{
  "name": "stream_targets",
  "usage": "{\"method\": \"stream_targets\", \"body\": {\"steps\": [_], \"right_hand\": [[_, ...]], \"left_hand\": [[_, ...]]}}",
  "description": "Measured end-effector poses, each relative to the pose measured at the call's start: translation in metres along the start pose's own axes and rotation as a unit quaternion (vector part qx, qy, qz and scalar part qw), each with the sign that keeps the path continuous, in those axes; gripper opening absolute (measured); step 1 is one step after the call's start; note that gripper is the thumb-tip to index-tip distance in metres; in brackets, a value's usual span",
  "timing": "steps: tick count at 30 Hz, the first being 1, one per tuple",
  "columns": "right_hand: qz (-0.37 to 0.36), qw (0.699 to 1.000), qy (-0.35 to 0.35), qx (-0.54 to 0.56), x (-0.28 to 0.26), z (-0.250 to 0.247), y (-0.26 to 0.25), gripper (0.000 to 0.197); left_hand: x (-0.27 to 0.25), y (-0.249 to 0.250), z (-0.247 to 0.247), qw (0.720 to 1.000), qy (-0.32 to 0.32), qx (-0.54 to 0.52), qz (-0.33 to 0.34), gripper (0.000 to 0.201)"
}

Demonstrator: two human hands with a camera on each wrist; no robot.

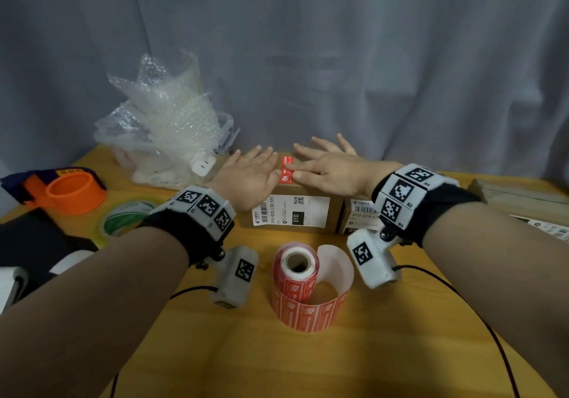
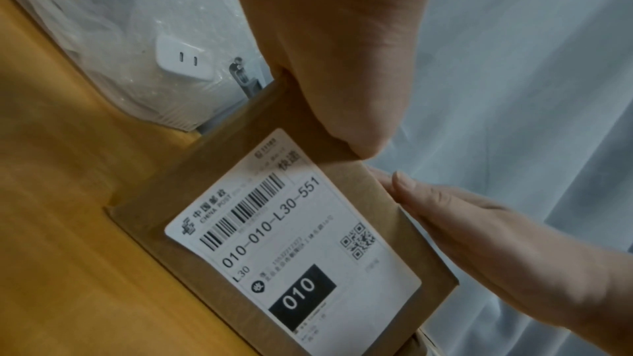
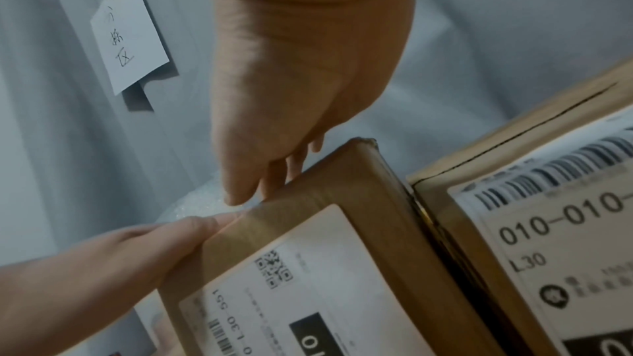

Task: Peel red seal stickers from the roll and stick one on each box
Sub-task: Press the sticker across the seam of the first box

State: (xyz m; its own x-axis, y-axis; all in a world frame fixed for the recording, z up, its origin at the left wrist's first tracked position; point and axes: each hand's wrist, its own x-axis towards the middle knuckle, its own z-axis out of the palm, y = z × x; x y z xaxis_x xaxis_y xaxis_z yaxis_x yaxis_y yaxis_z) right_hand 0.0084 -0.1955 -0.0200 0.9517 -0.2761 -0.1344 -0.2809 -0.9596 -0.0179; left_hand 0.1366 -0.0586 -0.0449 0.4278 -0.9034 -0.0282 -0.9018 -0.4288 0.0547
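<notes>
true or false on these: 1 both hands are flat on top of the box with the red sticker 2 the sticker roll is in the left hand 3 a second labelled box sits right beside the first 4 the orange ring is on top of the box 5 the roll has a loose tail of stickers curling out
1. True: the left hand and right hand lie flat on the box, flanking the red sticker.
2. False: the sticker roll stands on the table, nearer the person, with no hand on it.
3. True: a second box sits against its right side.
4. False: the orange ring lies far left on the table.
5. True.
</notes>
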Motion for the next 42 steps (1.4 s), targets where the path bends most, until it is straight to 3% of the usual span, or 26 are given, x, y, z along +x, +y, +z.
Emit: {"method": "stream_targets", "body": {"steps": [9, 21, 34, 42], "right_hand": [[0.065, 0.998, -0.023, 0.014, 0.021, -0.002, -0.003, 0.049], [-0.073, 0.994, 0.04, 0.068, -0.005, 0.005, 0.0, 0.039], [0.085, 0.996, -0.003, 0.034, 0.025, -0.001, -0.004, 0.047], [-0.013, 0.996, 0.035, 0.077, 0.002, 0.008, -0.006, 0.04]], "left_hand": [[0.001, -0.001, 0.001, 1.0, 0.002, -0.003, 0.002, 0.055], [0.001, 0.0, 0.001, 0.999, 0.016, -0.051, 0.009, 0.051], [0.002, -0.002, 0.001, 0.999, 0.017, -0.04, 0.01, 0.05], [0.001, -0.001, 0.002, 0.999, 0.023, -0.036, 0.011, 0.051]]}}
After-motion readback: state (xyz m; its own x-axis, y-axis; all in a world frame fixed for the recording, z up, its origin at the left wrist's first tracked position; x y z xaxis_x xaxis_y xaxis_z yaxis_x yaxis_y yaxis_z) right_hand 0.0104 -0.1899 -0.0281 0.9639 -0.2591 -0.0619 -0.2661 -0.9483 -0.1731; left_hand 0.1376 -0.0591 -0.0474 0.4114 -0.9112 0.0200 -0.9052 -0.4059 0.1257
